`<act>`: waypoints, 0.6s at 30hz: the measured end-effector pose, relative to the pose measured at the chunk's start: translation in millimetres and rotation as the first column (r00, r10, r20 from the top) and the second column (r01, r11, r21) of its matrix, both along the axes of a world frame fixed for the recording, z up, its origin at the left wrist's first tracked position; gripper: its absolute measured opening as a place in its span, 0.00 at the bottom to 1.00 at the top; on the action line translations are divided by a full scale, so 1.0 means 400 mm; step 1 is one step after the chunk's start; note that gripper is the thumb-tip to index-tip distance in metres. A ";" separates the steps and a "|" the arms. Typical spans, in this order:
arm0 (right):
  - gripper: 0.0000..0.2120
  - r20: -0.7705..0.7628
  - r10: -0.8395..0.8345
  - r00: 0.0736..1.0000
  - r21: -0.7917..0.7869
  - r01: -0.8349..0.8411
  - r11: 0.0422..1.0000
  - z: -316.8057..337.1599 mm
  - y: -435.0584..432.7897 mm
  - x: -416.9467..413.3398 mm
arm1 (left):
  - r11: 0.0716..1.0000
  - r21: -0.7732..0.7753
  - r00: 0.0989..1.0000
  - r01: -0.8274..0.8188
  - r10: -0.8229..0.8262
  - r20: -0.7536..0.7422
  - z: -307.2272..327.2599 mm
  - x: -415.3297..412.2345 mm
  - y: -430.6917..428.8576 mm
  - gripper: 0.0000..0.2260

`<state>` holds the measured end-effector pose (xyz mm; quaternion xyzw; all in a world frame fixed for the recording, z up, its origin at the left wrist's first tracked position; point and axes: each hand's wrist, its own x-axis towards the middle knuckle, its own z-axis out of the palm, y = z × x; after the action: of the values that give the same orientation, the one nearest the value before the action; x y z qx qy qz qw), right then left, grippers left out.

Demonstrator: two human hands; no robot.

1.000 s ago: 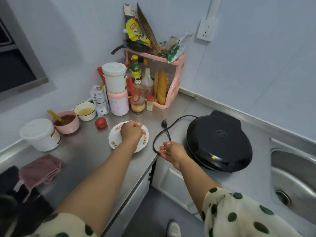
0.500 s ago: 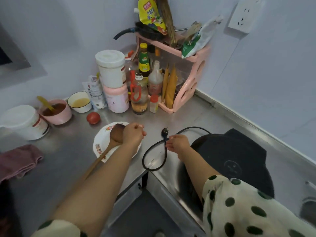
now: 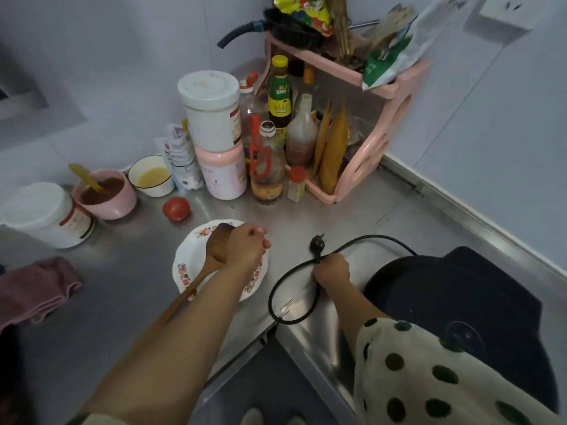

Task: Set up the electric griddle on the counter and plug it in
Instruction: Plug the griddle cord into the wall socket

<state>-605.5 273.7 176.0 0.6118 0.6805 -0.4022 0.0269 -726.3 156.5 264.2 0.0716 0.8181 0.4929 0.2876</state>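
The round black electric griddle [image 3: 454,302] sits closed on the steel counter [image 3: 92,326] at the right, partly hidden by my dotted sleeve. Its black cord [image 3: 285,274] loops across the counter and ends in a plug [image 3: 317,245]. My right hand [image 3: 332,271] grips the cord just behind the plug. My left hand [image 3: 245,246] holds a wooden spatula [image 3: 214,250] over a floral plate [image 3: 184,268]. A white wall socket [image 3: 503,10] is at the top right.
A pink rack [image 3: 383,118] with bottles and packets fills the corner. White and pink tubs [image 3: 211,111], two bowls [image 3: 107,194], a tomato [image 3: 175,208] and a white bucket [image 3: 40,213] line the back left. A pink cloth [image 3: 33,289] lies at the left edge.
My right hand has moved up from the cord loop and closed on the cord at the plug. My left hand has lifted the spatula over the plate. The camera has come closer.
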 end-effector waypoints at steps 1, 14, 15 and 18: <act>0.10 -0.022 -0.020 1.000 -0.012 0.020 1.000 0.008 0.012 0.003 | 1.000 -0.003 1.000 0.003 -0.003 0.002 0.000 -0.003 0.004 0.12; 0.08 -0.608 -0.245 0.755 -0.108 0.228 0.968 0.511 0.109 0.119 | 0.948 0.187 0.967 0.256 -0.253 -0.040 0.197 0.072 0.153 0.10; 0.09 -0.643 -0.252 0.724 -0.101 0.246 0.964 0.563 0.112 0.141 | 0.936 0.202 0.958 0.288 -0.282 -0.055 0.226 0.083 0.166 0.10; 0.11 -0.733 -0.254 0.631 -0.112 0.256 0.960 0.683 0.119 0.182 | 0.907 0.219 0.933 0.360 -0.349 -0.089 0.288 0.103 0.195 0.09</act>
<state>-532.7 321.2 449.1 0.4853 0.5397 -0.6144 -0.3095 -685.3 234.6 379.5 0.2638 0.7348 0.5226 0.3426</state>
